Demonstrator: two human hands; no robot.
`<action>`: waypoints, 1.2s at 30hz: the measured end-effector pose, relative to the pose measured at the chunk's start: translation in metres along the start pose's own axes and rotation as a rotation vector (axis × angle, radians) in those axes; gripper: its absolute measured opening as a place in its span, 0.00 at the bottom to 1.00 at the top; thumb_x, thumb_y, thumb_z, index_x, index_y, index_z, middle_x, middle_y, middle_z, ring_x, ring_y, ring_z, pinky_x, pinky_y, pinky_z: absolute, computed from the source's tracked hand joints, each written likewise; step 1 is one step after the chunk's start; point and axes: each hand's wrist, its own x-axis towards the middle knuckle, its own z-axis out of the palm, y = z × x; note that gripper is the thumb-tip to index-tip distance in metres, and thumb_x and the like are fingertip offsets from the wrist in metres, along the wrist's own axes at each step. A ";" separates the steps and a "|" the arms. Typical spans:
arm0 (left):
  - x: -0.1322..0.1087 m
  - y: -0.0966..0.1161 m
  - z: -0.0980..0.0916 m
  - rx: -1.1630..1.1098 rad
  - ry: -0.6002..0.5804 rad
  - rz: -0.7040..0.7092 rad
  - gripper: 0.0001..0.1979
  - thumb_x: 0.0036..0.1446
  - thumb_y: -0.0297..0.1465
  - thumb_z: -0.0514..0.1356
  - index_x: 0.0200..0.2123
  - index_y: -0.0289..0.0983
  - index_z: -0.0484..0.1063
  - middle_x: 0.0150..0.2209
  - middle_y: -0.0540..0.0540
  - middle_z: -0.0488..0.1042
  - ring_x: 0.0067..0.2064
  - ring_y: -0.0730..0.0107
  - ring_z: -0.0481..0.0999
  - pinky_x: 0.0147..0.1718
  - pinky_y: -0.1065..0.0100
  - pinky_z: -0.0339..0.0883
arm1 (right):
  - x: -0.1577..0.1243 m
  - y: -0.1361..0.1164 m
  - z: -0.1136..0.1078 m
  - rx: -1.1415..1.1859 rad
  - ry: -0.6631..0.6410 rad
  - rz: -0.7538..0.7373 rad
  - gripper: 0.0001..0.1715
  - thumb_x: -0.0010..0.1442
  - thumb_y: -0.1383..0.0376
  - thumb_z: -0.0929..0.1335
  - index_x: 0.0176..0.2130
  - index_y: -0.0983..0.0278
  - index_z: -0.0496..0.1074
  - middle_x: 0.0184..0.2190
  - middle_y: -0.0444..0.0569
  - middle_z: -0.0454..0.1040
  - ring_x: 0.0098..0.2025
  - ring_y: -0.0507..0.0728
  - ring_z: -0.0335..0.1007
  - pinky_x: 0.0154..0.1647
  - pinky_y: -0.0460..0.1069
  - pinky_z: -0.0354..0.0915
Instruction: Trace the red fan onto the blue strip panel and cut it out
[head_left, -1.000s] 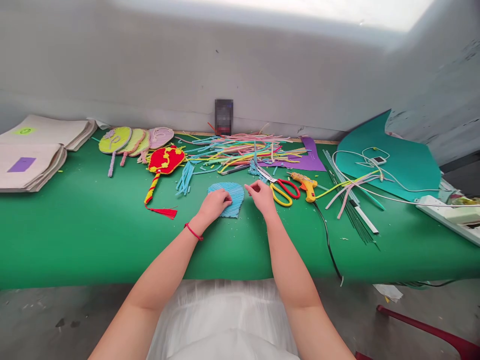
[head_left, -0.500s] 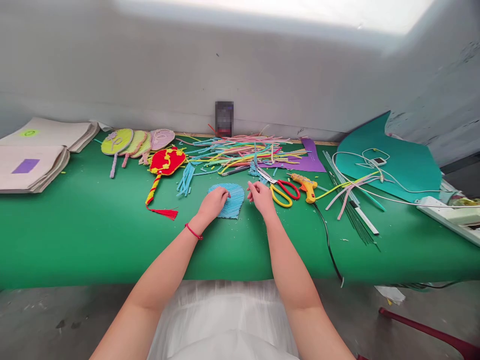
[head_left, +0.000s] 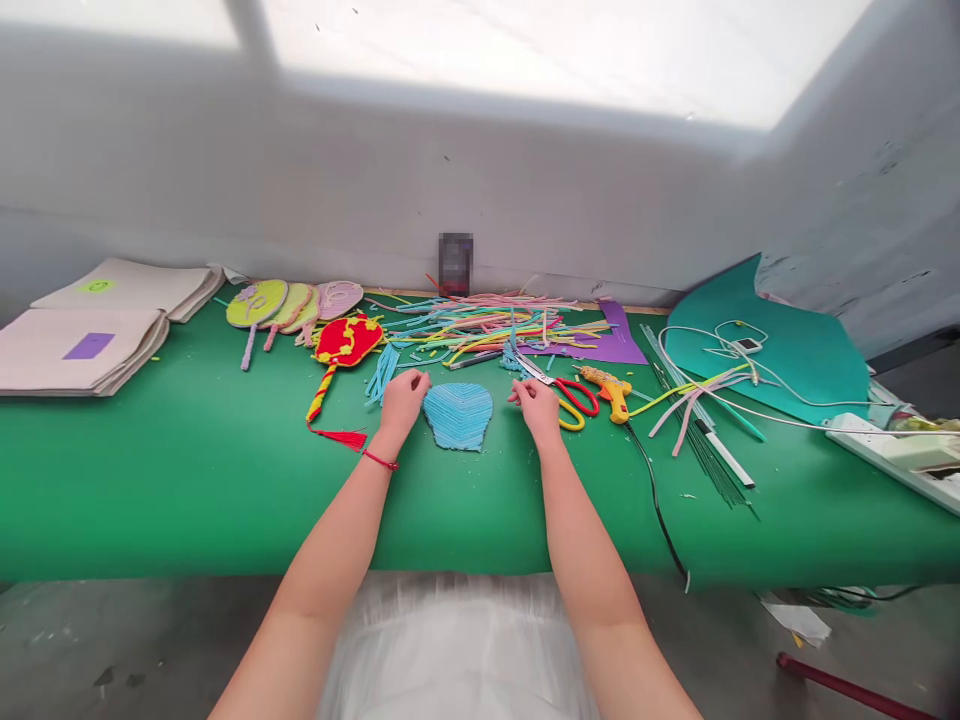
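Observation:
A ribbed light-blue fan-shaped piece (head_left: 458,416) lies flat on the green table (head_left: 225,500). Just left of its upper edge is my left hand (head_left: 406,400), its fingers curled together; anything between them is too small to make out. My right hand (head_left: 537,405) hovers to the right of the piece, thumb and fingertips pinched, and whatever it may hold cannot be seen. Scissors with red and yellow handles (head_left: 576,398) lie right beside that hand. Blue strips (head_left: 383,374) lie behind my left hand.
Behind are a pile of coloured pipe cleaners (head_left: 487,325) and a dark phone-like object (head_left: 456,264). A red fan (head_left: 348,341) and paper stacks (head_left: 67,350) lie left. Rightward are a yellow glue gun (head_left: 613,392), its black cord, thin rods and a power strip (head_left: 892,450).
My left hand has moved left off the blue piece, uncovering it. My right hand has shifted slightly right, towards the scissors. The camera view has tilted up a little.

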 end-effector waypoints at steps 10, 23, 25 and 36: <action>-0.016 0.010 0.023 0.117 -0.071 0.213 0.13 0.63 0.32 0.53 0.27 0.39 0.72 0.30 0.47 0.76 0.37 0.64 0.74 0.44 0.62 0.64 | -0.010 -0.002 0.020 0.036 -0.043 -0.061 0.24 0.60 0.46 0.61 0.27 0.60 0.69 0.20 0.46 0.73 0.25 0.56 0.70 0.34 0.51 0.66; -0.013 0.015 0.024 -0.047 -0.100 0.105 0.13 0.64 0.31 0.49 0.45 0.40 0.71 0.25 0.50 0.74 0.32 0.66 0.75 0.37 0.65 0.68 | 0.006 -0.043 -0.026 0.071 0.009 -0.161 0.26 0.58 0.45 0.63 0.31 0.64 0.75 0.28 0.50 0.77 0.32 0.57 0.72 0.37 0.51 0.65; -0.001 0.018 0.024 -0.126 -0.110 0.077 0.16 0.61 0.27 0.51 0.52 0.39 0.67 0.30 0.50 0.76 0.35 0.67 0.76 0.38 0.66 0.69 | 0.022 -0.050 -0.029 0.012 -0.029 -0.205 0.28 0.60 0.45 0.61 0.29 0.63 0.74 0.27 0.49 0.77 0.32 0.56 0.72 0.36 0.50 0.65; 0.110 -0.016 0.031 0.150 0.178 0.073 0.16 0.58 0.25 0.53 0.50 0.37 0.69 0.51 0.39 0.69 0.54 0.57 0.70 0.53 0.58 0.64 | 0.125 -0.036 0.048 -0.486 -0.093 -0.536 0.21 0.64 0.61 0.60 0.52 0.63 0.72 0.50 0.57 0.72 0.51 0.63 0.66 0.54 0.57 0.62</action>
